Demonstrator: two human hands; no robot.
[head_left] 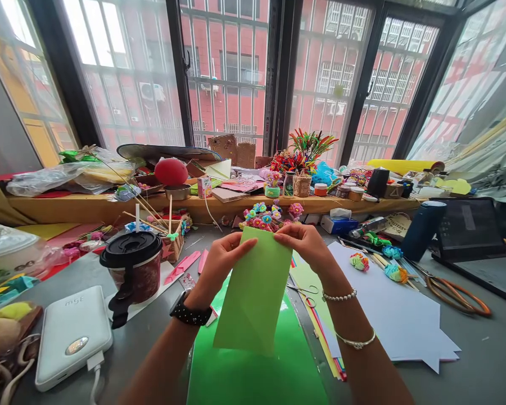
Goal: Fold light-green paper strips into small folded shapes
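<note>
I hold a folded light green sheet of paper [255,292] up over the desk. My left hand [221,261] pinches its top left corner and my right hand [306,244] pinches its top right corner; both are closed on the paper. A glossy darker green sheet [257,371] lies flat beneath it. A black watch is on my left wrist and bracelets are on my right wrist.
A lidded cup with a straw [132,264] and a white power bank [71,334] sit at left. White paper sheets [396,315], orange-handled scissors [455,292], a dark bottle [421,230] and a laptop [472,236] lie at right. Craft flowers [265,216] and clutter fill the back ledge.
</note>
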